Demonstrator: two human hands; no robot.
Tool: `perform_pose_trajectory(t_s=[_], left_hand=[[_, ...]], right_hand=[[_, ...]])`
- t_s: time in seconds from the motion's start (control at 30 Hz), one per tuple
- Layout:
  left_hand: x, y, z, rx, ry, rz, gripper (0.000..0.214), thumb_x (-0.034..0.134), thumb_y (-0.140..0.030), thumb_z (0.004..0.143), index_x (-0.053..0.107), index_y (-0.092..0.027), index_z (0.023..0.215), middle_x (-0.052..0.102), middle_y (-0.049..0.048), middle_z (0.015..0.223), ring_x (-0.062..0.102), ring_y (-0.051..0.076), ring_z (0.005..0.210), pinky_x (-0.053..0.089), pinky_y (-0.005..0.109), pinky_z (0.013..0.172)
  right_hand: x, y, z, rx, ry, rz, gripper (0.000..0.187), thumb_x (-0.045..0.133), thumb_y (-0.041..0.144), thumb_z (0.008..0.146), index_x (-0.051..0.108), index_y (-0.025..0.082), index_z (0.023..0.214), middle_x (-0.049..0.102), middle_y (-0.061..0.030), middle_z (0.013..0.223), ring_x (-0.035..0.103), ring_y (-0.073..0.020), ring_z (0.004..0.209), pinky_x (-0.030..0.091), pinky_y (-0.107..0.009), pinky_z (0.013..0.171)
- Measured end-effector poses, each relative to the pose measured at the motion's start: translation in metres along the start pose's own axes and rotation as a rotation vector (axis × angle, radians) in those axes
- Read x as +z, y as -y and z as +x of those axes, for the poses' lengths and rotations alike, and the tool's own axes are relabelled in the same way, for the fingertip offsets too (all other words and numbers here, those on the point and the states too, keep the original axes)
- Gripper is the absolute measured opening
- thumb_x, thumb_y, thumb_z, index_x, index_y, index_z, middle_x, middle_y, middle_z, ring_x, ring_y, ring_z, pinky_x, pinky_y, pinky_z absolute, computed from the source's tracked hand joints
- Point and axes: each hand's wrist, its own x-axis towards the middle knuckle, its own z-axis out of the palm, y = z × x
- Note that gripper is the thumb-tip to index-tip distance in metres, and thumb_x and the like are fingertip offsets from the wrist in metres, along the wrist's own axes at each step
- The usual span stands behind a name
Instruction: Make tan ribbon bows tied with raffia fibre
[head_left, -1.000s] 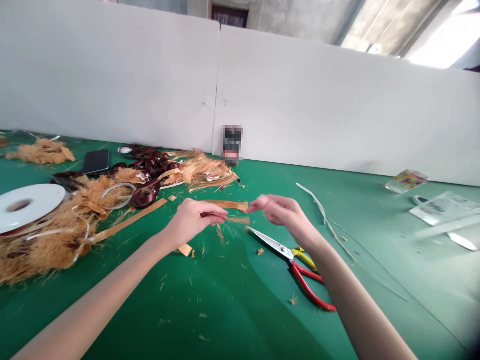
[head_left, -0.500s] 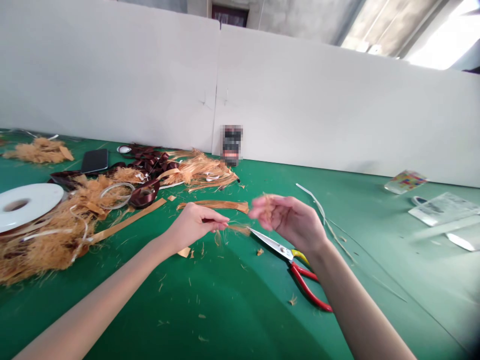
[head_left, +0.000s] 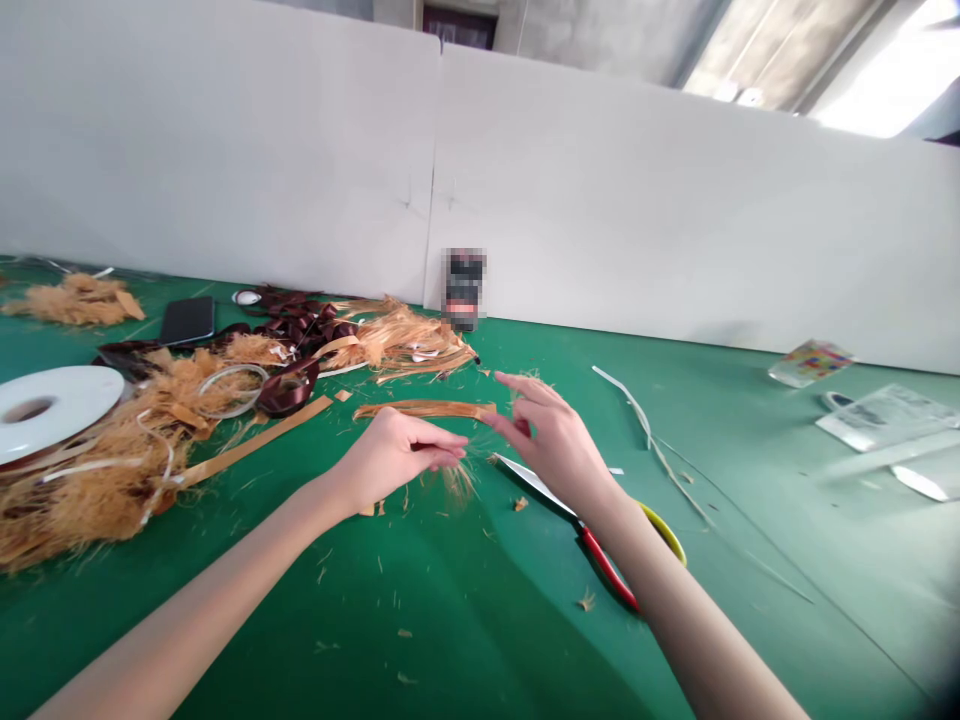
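My left hand (head_left: 405,455) pinches a thin tuft of frayed tan fibres (head_left: 456,482), whose loose ends hang below the fingertips. Just right of it, my right hand (head_left: 555,435) has its thumb and index finger apart. A few fine strands show behind its knuckles; whether they stick to the fingers I cannot tell. Beyond both hands lies a flat tan ribbon strip (head_left: 420,409), its right end partly behind my right thumb. Scissors (head_left: 536,483) with one red and one yellow handle rest under my right wrist and forearm, which hide part of them.
Shredded tan fibre (head_left: 112,500), a white spool (head_left: 82,400), brown ribbon (head_left: 289,388) and a dark phone (head_left: 187,321) crowd the left. Another fibre bundle (head_left: 405,340) lies behind. White strips (head_left: 630,400) and clear plastic packets (head_left: 877,425) are on the right. A white panel (head_left: 675,200) closes the back.
My right hand has turned palm down, and its thumb and index finger have spread. The fibres in my left hand now droop downward instead of pointing right.
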Motion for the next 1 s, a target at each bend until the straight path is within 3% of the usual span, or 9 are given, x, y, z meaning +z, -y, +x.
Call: perform_pose_trajectory(t_s=[0.1,0.27,0.4,0.5,0.6,0.73,0.87,0.93,1.0], left_hand=[[-0.003,0.000,0.002,-0.048,-0.033,-0.093,0.022,0.070,-0.025,0.076,0.077,-0.018,0.096,0.079,0.0021,0.086,0.075,0.019,0.079,0.061,0.025,0.072],[-0.011,0.002,0.005,-0.091,-0.065,-0.199,0.021,0.071,-0.023,0.072,0.077,-0.018,0.091,0.079,0.0022,0.083,0.075,0.018,0.077,0.061,0.027,0.074],[-0.015,0.008,0.005,-0.062,-0.046,-0.232,0.020,0.068,-0.020,0.073,0.076,-0.018,0.092,0.079,0.0022,0.085,0.074,0.018,0.080,0.060,0.028,0.080],[-0.018,0.014,0.005,-0.038,-0.022,-0.227,0.024,0.063,-0.020,0.078,0.073,-0.018,0.100,0.077,0.0034,0.099,0.072,0.018,0.094,0.057,0.030,0.090],[-0.020,0.014,0.004,-0.031,-0.011,-0.183,0.028,0.059,-0.022,0.082,0.070,-0.018,0.108,0.074,0.0055,0.111,0.070,0.019,0.102,0.055,0.031,0.095],[-0.023,0.009,0.005,-0.022,-0.045,-0.135,0.030,0.064,-0.025,0.081,0.067,-0.017,0.109,0.073,0.0078,0.111,0.070,0.020,0.101,0.055,0.033,0.094],[-0.024,0.009,0.006,-0.055,-0.171,-0.090,0.025,0.071,-0.030,0.075,0.069,-0.016,0.096,0.075,0.0075,0.100,0.071,0.022,0.093,0.056,0.035,0.091],[-0.024,0.014,0.006,-0.089,-0.232,-0.057,0.020,0.071,-0.033,0.076,0.071,-0.017,0.089,0.076,0.0066,0.096,0.071,0.022,0.092,0.056,0.037,0.091],[-0.025,0.021,0.006,-0.126,-0.251,-0.074,0.020,0.072,-0.035,0.075,0.071,-0.017,0.082,0.076,0.0063,0.091,0.071,0.022,0.088,0.056,0.038,0.090]], right_hand=[[-0.005,0.004,0.003,0.221,-0.051,0.263,0.047,0.050,0.045,0.092,0.038,0.022,0.052,0.067,-0.0140,0.124,0.058,-0.0266,0.121,0.039,-0.041,0.105],[-0.018,0.005,0.009,0.508,-0.047,1.102,0.058,0.039,0.058,0.093,0.048,0.021,0.049,0.072,-0.0061,0.116,0.059,-0.0200,0.119,0.041,-0.032,0.103],[-0.031,0.003,0.010,0.665,0.131,1.411,0.069,0.023,0.064,0.094,0.068,0.019,0.069,0.074,-0.0105,0.109,0.066,-0.0105,0.067,0.051,-0.023,0.068],[-0.036,0.003,0.009,0.709,0.258,1.379,0.081,0.015,0.072,0.089,0.072,0.015,0.090,0.075,-0.0163,0.104,0.036,-0.0059,0.039,0.035,-0.023,0.043],[-0.036,0.004,0.008,0.736,0.327,1.133,0.087,0.017,0.078,0.084,0.071,0.011,0.097,0.075,-0.0200,0.096,0.018,-0.0072,0.040,0.020,-0.027,0.039],[-0.031,0.003,0.005,0.805,0.508,0.631,0.078,0.037,0.079,0.079,0.073,0.010,0.085,0.069,-0.0115,0.059,0.018,-0.0072,0.041,0.014,-0.028,0.041],[-0.025,-0.002,0.000,0.774,0.757,0.377,0.049,0.073,0.062,0.064,0.072,0.013,0.062,0.034,0.0067,0.036,0.023,-0.0058,0.039,0.014,-0.026,0.044],[-0.023,-0.004,-0.003,0.757,0.693,0.435,0.042,0.079,0.054,0.061,0.069,0.013,0.055,0.030,0.0083,0.037,0.021,-0.0045,0.038,0.011,-0.026,0.044],[-0.021,-0.006,-0.004,0.756,0.525,0.542,0.044,0.075,0.055,0.067,0.066,0.014,0.052,0.030,0.0084,0.038,0.021,-0.0042,0.039,0.014,-0.025,0.044]])
